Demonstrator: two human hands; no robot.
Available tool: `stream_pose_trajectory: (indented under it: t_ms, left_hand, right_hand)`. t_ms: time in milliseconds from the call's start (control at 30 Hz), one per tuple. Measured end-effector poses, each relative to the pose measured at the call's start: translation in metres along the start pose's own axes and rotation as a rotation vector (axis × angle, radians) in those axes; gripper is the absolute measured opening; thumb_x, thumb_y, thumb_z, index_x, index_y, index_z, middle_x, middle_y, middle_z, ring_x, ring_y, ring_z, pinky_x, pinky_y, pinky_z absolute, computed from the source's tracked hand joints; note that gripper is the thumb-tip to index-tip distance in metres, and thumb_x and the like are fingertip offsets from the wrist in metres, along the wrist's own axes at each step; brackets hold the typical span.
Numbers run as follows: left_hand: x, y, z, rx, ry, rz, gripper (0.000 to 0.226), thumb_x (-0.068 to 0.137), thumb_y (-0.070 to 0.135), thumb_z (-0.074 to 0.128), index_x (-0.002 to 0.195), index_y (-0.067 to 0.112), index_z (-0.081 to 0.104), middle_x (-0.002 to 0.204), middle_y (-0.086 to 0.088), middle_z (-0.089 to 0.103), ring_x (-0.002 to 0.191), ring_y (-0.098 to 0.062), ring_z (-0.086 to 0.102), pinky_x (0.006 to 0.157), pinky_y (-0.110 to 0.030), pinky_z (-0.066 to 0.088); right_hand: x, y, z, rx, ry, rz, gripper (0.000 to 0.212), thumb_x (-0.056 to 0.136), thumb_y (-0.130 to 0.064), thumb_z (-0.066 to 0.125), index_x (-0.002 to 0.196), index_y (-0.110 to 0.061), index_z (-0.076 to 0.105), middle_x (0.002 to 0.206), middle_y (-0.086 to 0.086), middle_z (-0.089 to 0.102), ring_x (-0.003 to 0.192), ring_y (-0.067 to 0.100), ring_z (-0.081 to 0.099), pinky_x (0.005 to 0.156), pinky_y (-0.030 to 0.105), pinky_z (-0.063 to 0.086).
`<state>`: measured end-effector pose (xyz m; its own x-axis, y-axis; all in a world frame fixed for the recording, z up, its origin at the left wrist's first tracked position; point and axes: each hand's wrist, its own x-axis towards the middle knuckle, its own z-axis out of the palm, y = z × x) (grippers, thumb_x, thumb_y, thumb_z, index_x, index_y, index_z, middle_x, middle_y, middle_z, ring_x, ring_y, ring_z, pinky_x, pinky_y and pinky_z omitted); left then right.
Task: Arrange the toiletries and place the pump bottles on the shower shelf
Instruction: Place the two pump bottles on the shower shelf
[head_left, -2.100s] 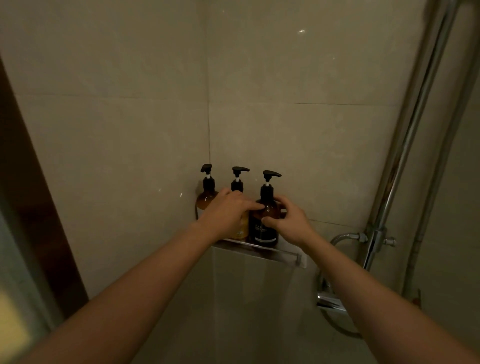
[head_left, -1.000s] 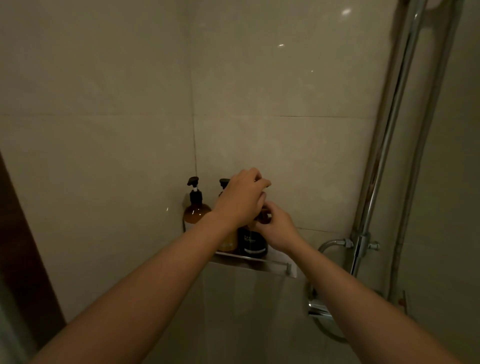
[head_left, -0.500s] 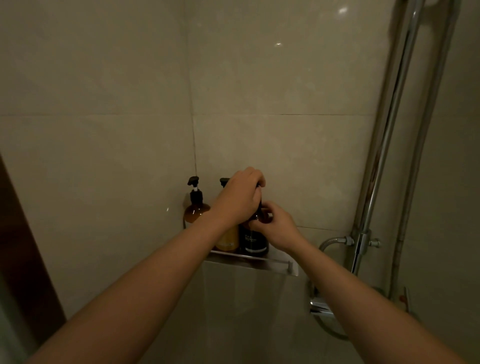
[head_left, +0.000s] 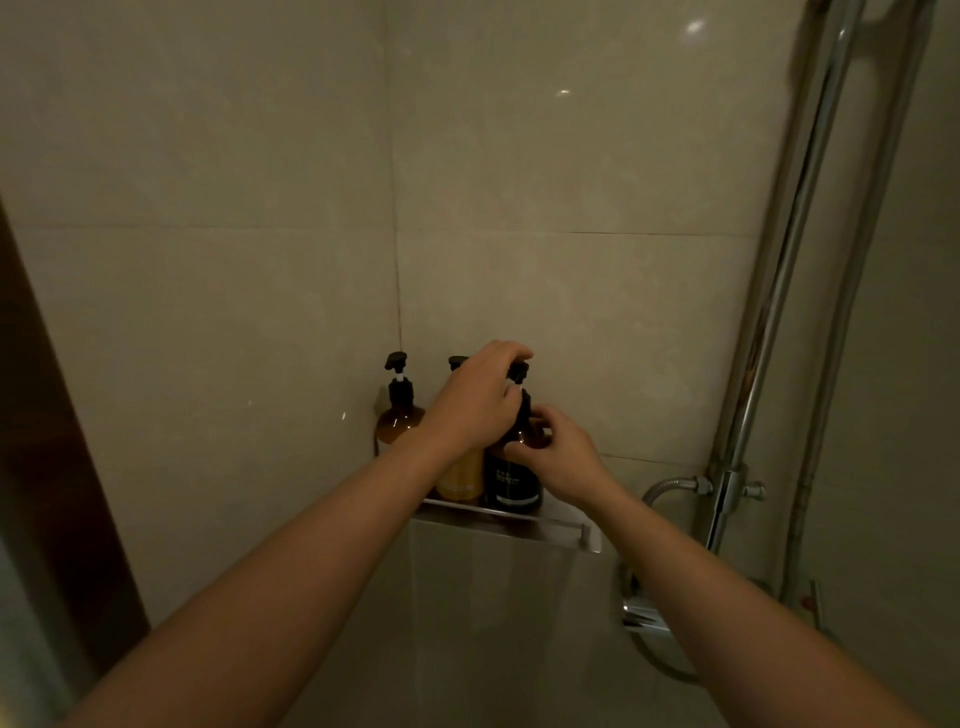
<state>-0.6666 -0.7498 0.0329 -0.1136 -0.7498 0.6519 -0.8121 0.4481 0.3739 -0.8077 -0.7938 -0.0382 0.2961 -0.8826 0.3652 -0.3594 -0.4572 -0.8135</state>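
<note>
Three pump bottles stand on a metal corner shelf (head_left: 545, 527) in the shower. The left amber bottle (head_left: 399, 423) stands free against the wall. The middle yellow bottle (head_left: 461, 478) is partly hidden behind my left wrist. The right dark bottle (head_left: 514, 480) has a black label. My left hand (head_left: 475, 400) is closed over that bottle's black pump head (head_left: 518, 371). My right hand (head_left: 558, 457) grips the dark bottle's shoulder from the right side.
Beige tiled walls meet in the corner behind the shelf. A chrome shower riser pipe (head_left: 779, 312) runs up at the right, with a mixer valve (head_left: 727, 491) and hose below it. A dark door frame (head_left: 47, 441) borders the left.
My left hand rose from the bottle bodies onto the dark bottle's pump head; my right hand stays on that bottle's shoulder. The pump nozzle now shows beside my left fingers.
</note>
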Motion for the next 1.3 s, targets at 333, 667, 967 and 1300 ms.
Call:
stream_pose_trajectory:
  t_ms: [333, 667, 967, 1300]
  left_hand:
    - [-0.003, -0.011, -0.007, -0.059, 0.062, -0.017, 0.041, 0.09, 0.007, 0.059, 0.128, 0.022, 0.057, 0.128, 0.005, 0.057, 0.108, -0.006, 0.054, 0.094, -0.029, 0.049]
    - [0.005, -0.04, -0.034, 0.306, -0.034, -0.116, 0.055, 0.084, -0.003, 0.051, 0.134, 0.02, 0.059, 0.126, -0.003, 0.055, 0.118, -0.024, 0.043, 0.103, -0.04, 0.037]
    - [0.01, -0.037, -0.047, 0.327, -0.034, -0.056, 0.039, 0.094, 0.002, 0.05, 0.124, 0.02, 0.067, 0.117, -0.006, 0.059, 0.112, -0.026, 0.047, 0.096, -0.041, 0.04]
    - [0.014, -0.038, -0.048, 0.332, -0.043, -0.028, 0.036, 0.085, -0.004, 0.056, 0.098, 0.029, 0.063, 0.108, 0.004, 0.058, 0.107, -0.021, 0.047, 0.091, -0.034, 0.037]
  right_hand:
    - [0.005, -0.001, -0.002, -0.002, -0.019, 0.024, 0.05, 0.078, -0.025, 0.081, 0.121, -0.029, 0.056, 0.101, -0.02, 0.057, 0.094, 0.01, 0.061, 0.079, 0.031, 0.054]
    - [0.007, 0.005, 0.0, 0.041, 0.002, 0.049, 0.053, 0.077, -0.025, 0.083, 0.122, -0.029, 0.056, 0.103, -0.019, 0.056, 0.087, 0.0, 0.058, 0.064, 0.016, 0.045]
    - [0.027, -0.028, -0.024, 0.171, 0.107, -0.092, 0.043, 0.087, -0.017, 0.071, 0.128, -0.022, 0.06, 0.121, -0.002, 0.062, 0.11, 0.013, 0.059, 0.081, 0.023, 0.051]
    - [0.047, -0.065, -0.012, -0.018, 0.031, -0.19, 0.056, 0.079, -0.022, 0.077, 0.132, -0.027, 0.058, 0.119, -0.01, 0.062, 0.106, 0.006, 0.058, 0.088, 0.027, 0.049]
